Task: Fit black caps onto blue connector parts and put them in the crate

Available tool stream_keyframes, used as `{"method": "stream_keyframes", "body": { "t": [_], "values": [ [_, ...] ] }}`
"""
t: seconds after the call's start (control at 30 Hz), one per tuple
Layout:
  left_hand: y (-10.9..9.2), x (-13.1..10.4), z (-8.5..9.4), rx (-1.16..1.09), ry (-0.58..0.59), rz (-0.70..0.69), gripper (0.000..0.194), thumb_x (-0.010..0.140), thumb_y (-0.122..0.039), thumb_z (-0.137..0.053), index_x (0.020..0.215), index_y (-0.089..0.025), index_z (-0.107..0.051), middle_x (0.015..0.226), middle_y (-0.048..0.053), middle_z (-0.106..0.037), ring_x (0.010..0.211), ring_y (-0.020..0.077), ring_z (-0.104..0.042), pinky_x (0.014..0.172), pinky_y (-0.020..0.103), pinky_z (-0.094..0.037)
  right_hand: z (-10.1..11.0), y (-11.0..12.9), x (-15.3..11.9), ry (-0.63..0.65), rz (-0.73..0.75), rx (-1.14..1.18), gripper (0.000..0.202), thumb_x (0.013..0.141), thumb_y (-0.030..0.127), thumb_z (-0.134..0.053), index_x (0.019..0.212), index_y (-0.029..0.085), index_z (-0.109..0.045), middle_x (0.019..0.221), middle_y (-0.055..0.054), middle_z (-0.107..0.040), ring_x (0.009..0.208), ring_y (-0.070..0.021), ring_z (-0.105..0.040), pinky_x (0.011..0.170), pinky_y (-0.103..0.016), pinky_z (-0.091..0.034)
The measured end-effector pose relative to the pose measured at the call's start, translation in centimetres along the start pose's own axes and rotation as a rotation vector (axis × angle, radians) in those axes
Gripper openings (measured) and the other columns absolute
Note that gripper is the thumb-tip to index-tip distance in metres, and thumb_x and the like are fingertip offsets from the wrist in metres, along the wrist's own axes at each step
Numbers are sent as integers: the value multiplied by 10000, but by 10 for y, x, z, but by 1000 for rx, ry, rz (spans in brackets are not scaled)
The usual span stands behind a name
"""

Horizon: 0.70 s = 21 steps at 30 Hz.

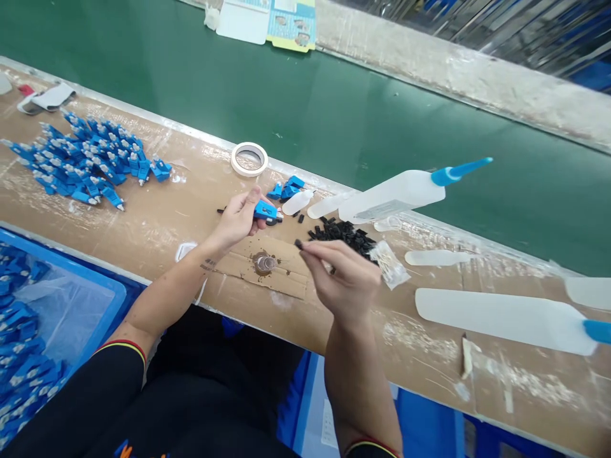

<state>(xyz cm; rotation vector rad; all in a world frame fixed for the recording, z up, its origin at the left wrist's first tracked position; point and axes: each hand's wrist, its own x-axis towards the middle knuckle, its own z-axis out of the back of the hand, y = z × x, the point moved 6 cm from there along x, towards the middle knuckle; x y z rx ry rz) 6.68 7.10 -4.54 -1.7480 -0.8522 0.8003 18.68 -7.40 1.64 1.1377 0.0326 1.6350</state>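
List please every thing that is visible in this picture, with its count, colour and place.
blue connectors: a large pile, blue, far left of the bench
small blue group: a few, blue, beyond the left hand
tape roll: one, whitish, at the bench's far edge
black caps: a heap, black, centre, beyond the right hand
white bottles: several, white, some with blue tips, lying at the right
small bag: one, clear, right of the black caps
cardboard piece: one, brown, between the hands
blue bin: one, blue, lower left
conveyor belt: one, green, behind the bench
left hand: holds one blue connector
right hand: pinches one black cap
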Motion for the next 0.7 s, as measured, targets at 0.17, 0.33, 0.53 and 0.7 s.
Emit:
{"method": "stream_keyframes", "body": {
  "t": [0.17,0.33,0.53,0.7],
  "values": [
    [0,-5,-9,92,103,-36,714,855,-814,-427,851,-132,-638,502,-29,-536,368,52,-435,363,175,-309,-9,3,29,-106,60,97,144,999,125,-679,1035,253,-738,985,-33,-695,827,-255,-683,739,-362,-575],
    [3,-5,-12,110,164,-67,733,807,-854,-447,833,-143,-621,512,-32,-523,374,58,-437,357,183,-316,-25,0,33,-37,109,78,165,1016,98,-641,1053,241,-714,1012,-38,-688,851,-246,-676,775,-362,-565],
    [7,-3,-9,144,178,-62,667,853,-809,-438,823,-157,-578,565,-28,-518,437,67,-459,392,186,-347,-24,-2,28,37,150,-10,158,1056,108,-597,1077,231,-694,1019,-56,-673,850,-259,-658,751,-381,-547],
    [-8,-20,-14,281,248,-169,447,893,-617,-568,836,-178,-627,711,1,-594,639,105,-563,596,221,-488,-34,20,38,35,217,50,127,1089,152,-604,1116,227,-703,1060,-70,-670,875,-254,-661,795,-369,-548]
  ]
}}
